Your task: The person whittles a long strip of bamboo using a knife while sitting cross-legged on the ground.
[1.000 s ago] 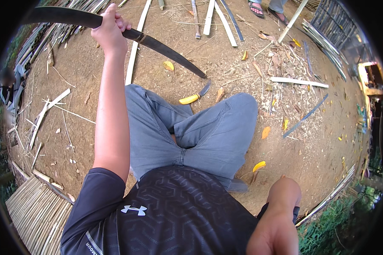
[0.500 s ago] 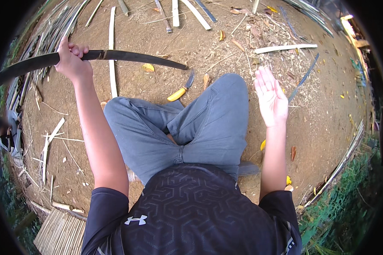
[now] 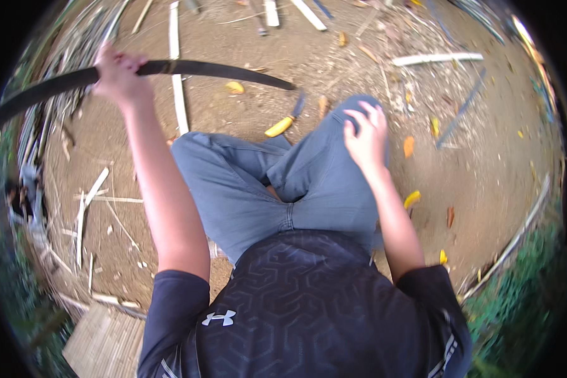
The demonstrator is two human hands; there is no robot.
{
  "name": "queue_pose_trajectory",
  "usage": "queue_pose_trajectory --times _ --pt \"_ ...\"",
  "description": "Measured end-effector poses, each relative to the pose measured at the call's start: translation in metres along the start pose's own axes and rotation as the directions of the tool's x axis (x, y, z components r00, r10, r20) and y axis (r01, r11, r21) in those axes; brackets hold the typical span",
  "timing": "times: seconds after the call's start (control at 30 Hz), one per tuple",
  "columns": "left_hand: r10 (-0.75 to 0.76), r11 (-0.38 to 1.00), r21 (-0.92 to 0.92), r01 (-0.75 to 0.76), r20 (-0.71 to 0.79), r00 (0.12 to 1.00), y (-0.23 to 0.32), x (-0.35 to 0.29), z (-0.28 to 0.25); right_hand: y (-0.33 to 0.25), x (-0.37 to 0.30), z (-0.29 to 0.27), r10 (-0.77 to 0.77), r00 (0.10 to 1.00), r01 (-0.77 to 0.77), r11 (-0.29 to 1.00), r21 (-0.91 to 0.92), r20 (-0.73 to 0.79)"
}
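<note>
Bamboo strip [image 3: 170, 68], long, dark and bowed, sits clenched in the left hand [image 3: 121, 77], uncut and whole, while the right hand [image 3: 365, 135] rests open-fingered, grasping nothing, on the knee [image 3: 346, 120].

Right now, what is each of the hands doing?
Left hand: closed around a long dark strip.
Right hand: open, holding nothing, over the knee.

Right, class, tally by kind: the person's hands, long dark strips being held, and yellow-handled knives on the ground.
hands: 2 (left hand, right hand)
long dark strip, in the left grip: 1
yellow-handled knife: 1
total: 4
</note>
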State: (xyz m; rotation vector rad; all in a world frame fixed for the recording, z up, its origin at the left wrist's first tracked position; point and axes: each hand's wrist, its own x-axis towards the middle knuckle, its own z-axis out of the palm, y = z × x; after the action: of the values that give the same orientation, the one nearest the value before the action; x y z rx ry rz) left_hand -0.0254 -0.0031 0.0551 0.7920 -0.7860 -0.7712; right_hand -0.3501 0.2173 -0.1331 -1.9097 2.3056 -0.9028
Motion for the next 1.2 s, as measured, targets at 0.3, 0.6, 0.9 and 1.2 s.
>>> queue_pose_trajectory --times 0.3,0.6,0.9,1.2 --pt "-0.027 0.999 -0.038 0.031 0.103 0.994 -0.012 0.015 -0.027 -0.009 0.023 0.042 0.044 0.994 -0.046 0.999 0.02 0.097" --pt "0.026 1.0 -0.014 -0.025 0.054 0.998 -0.016 0.031 -0.046 -0.028 0.029 0.049 -0.016 0.979 -0.013 0.99 0.143 0.202" --pt "0.008 1.0 0.014 -0.008 0.029 1.0 -0.004 0.005 -0.036 -0.103 0.051 0.135 0.37 0.306 -0.543 0.825 -0.158 0.877" --pt "-0.026 1.0 -0.017 0.025 -0.031 0.999 -0.002 0.003 -0.048 -0.054 0.012 0.272 0.654 0.519 -0.672 0.71 -0.211 0.55"
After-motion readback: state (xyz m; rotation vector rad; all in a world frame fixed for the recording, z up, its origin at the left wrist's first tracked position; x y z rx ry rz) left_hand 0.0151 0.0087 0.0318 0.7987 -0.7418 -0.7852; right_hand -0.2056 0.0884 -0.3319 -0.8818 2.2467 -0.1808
